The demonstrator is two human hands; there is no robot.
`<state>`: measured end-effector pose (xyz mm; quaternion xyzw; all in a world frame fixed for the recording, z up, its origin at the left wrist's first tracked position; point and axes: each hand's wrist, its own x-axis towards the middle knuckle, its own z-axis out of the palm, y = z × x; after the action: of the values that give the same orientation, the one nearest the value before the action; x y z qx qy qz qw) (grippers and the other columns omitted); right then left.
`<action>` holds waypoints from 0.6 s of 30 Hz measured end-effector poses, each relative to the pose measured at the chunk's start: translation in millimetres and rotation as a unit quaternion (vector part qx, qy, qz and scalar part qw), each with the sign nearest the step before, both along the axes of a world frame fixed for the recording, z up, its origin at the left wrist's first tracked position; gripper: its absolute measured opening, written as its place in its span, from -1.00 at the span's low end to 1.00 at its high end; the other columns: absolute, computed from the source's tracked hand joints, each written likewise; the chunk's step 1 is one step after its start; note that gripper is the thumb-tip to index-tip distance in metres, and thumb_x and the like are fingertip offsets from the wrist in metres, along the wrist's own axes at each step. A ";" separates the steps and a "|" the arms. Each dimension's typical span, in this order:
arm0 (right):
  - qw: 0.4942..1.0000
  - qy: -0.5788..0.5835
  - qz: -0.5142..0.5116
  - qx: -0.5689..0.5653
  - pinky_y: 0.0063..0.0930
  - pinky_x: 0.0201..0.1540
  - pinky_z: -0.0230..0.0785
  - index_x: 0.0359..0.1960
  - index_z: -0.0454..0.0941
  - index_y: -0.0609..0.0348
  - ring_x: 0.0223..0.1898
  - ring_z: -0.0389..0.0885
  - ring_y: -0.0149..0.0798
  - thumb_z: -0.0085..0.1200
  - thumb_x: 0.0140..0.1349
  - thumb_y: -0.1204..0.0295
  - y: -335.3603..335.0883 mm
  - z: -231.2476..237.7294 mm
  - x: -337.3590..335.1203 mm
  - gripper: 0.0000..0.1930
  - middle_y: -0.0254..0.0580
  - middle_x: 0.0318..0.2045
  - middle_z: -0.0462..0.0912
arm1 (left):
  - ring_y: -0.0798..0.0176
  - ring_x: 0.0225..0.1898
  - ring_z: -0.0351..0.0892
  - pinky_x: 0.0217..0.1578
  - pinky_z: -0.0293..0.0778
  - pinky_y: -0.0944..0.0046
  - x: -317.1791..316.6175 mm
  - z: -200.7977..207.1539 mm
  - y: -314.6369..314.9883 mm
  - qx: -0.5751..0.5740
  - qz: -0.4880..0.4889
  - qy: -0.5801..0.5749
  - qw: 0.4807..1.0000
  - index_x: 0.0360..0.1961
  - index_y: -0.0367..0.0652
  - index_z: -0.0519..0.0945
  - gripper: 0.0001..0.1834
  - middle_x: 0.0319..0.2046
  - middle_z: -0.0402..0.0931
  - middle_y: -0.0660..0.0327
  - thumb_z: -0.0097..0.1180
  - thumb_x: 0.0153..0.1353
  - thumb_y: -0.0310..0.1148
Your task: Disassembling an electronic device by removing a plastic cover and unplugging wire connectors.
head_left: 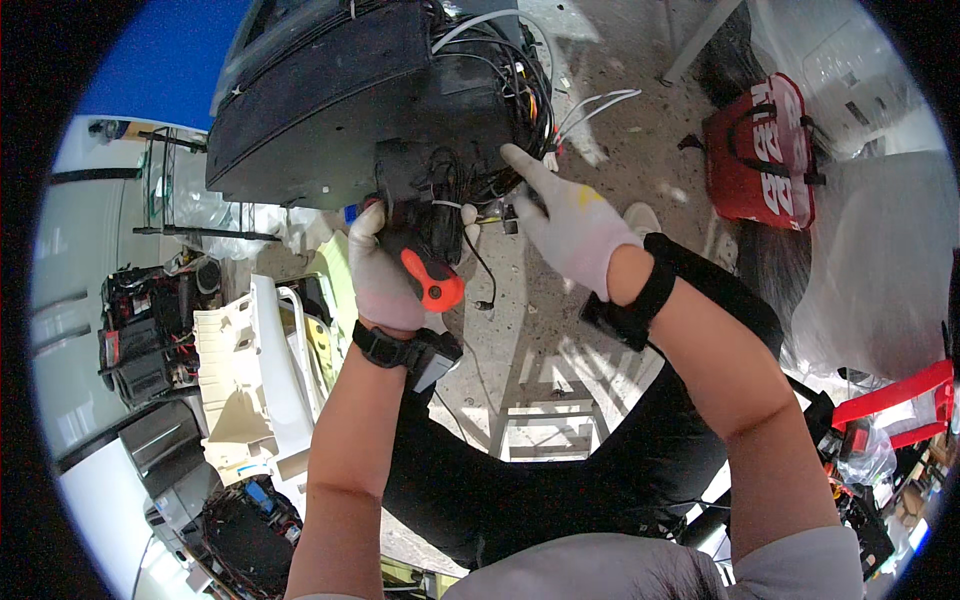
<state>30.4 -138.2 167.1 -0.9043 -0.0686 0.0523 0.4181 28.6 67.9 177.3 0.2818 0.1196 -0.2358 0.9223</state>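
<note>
A large black panel unit (330, 140) stands in front of me, its side strung with bundled cables (520, 95). My left hand (385, 275), in a white glove, is closed around a coiled black cable (443, 220) at the unit's lower edge; pale fingertips show on the coil's far side. Against that palm sits an orange-and-black tool handle (434, 282); its working end is hidden. My right hand (575, 220), also gloved, has its index finger stretched toward the cables and its thumb apart, with nothing seen in it. Below hangs a loose cable end with a plug (485, 304).
A red bag (762, 150) stands at the right, beside sheets of clear plastic wrap (875, 250). Cream plastic panels (240, 370) and black parts (150, 330) are piled at the left. Between my legs is a grey metal step frame (548, 410). Red bars (895, 400) stick in at the far right.
</note>
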 end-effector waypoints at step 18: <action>0.983 -0.005 0.013 -0.180 -0.11 -0.32 0.40 -0.07 0.42 -0.15 -0.39 0.55 0.14 -0.17 0.19 0.40 -36.1 38.6 4.6 -0.73 0.07 -0.47 0.57 | -0.03 -0.27 0.60 -0.19 0.56 0.08 0.4 7.5 -10.6 0.080 0.050 0.006 0.996 0.05 -0.26 0.40 -0.35 -0.18 0.53 -0.14 -0.06 0.09 0.06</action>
<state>35.0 -174.2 205.7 -0.9641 -0.0724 0.0647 0.2470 29.0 57.3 184.8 0.3465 0.1578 -0.1806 0.9069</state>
